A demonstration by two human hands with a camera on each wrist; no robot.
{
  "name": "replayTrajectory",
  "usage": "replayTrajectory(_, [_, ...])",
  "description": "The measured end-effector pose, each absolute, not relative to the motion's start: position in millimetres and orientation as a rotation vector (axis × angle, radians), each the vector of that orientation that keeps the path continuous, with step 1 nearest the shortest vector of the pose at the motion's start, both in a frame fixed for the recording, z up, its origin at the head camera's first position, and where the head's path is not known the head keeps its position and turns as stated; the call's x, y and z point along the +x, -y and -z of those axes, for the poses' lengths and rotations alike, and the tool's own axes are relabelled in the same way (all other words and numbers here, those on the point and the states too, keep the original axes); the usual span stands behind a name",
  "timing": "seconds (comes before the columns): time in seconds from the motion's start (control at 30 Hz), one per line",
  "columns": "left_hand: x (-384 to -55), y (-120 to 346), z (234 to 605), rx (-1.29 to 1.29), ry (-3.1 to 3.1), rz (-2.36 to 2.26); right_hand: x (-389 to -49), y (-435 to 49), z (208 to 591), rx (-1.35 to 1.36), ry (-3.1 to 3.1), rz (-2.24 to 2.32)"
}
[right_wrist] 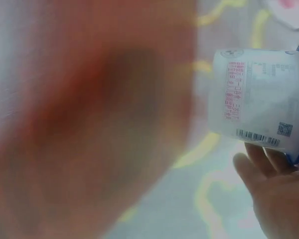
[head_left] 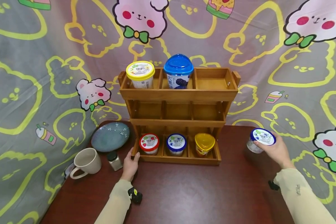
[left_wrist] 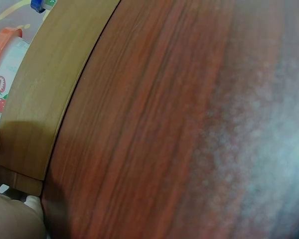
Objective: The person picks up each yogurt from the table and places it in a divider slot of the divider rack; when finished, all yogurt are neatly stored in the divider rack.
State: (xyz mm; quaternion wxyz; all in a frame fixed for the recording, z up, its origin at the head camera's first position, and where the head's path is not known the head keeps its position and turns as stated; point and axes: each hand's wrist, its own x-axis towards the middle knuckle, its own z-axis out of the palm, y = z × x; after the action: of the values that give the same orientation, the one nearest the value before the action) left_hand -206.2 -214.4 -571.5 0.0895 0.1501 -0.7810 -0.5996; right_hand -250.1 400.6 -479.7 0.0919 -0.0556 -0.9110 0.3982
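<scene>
My right hand (head_left: 278, 152) holds a white yogurt cup (right_wrist: 259, 97) with a blue lid, at the right side of the table. In the right wrist view the fingers lie along the cup's side, near the lid. With thumb on the front board and fingers at the side, my left hand (head_left: 130, 165) grips the lower left corner of a three-tier wooden rack (head_left: 175, 95). The bottom tier holds a red-lidded cup (head_left: 149, 143), a blue-lidded cup (head_left: 176, 143) and a yellow-lidded cup (head_left: 204, 144). On the top tier sit a yellow-lidded tub (head_left: 141, 74) and a blue domed-lid cup (head_left: 178, 71).
Left of the rack lies a blue-grey plate (head_left: 109, 137). Nearer stand a beige mug (head_left: 87, 161) and a small black-capped jar (head_left: 114, 161), close to my left hand. A patterned cloth (head_left: 254, 40) hangs behind the dark red-brown table (head_left: 201, 193).
</scene>
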Motion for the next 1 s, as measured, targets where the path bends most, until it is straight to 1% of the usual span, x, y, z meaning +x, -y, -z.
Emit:
replayTrajectory(0.17, [-206, 215, 570, 0.461, 2.331, 1.781, -235, -383, 428, -0.145, 2.642, -1.173])
replayTrajectory(0.53, [-204, 216, 568, 0.468, 2.354, 1.788, -212, -341, 298, -0.090, 2.474, -1.130])
replayTrajectory(0.8, [-204, 219, 570, 0.449, 2.349, 1.774, -217, -311, 217, 0.039, 2.377, -1.162])
replayTrajectory(1.0, [-204, 218, 571, 0.450, 2.359, 1.785, -229, -287, 184, 0.110, 2.395, -1.153])
